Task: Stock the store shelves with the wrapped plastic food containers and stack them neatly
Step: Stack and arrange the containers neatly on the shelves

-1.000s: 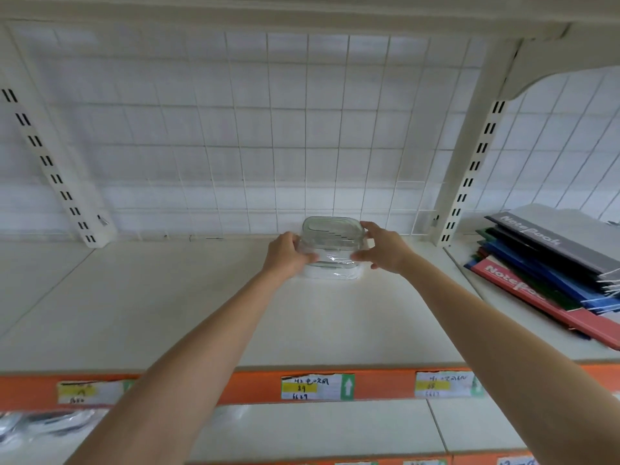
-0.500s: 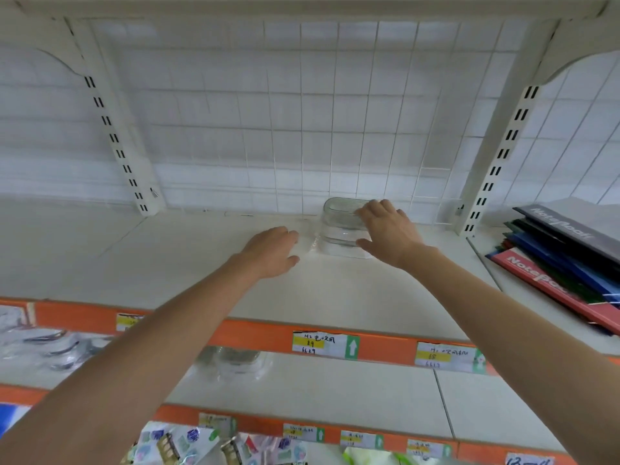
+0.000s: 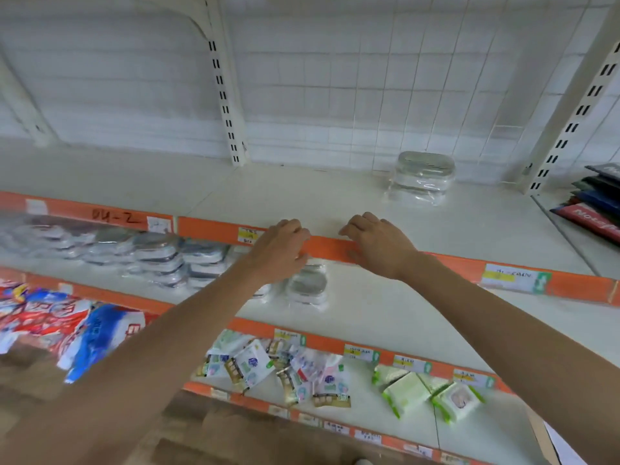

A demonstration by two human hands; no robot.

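Observation:
A clear wrapped plastic food container (image 3: 423, 177) stands alone at the back right of the upper shelf (image 3: 302, 193), against the wire grid. Both hands are off it and hold nothing. My left hand (image 3: 280, 248) and my right hand (image 3: 377, 245) hover with loosely curled fingers over the shelf's orange front edge, well in front of the container. On the shelf below, several more wrapped containers (image 3: 147, 260) lie in stacks at the left, and one (image 3: 307, 285) sits just under my left hand.
A pile of notebooks (image 3: 595, 203) lies on the neighbouring shelf at the right. White slotted uprights (image 3: 226, 105) frame the bay. Lower shelves hold small snack packets (image 3: 268, 367), green packs (image 3: 422, 391) and red-blue bags (image 3: 67, 327).
Both hands let go of the container and drew back from the shelf's rear to its front edge. The view dropped and turned left, bringing the lower shelves into sight.

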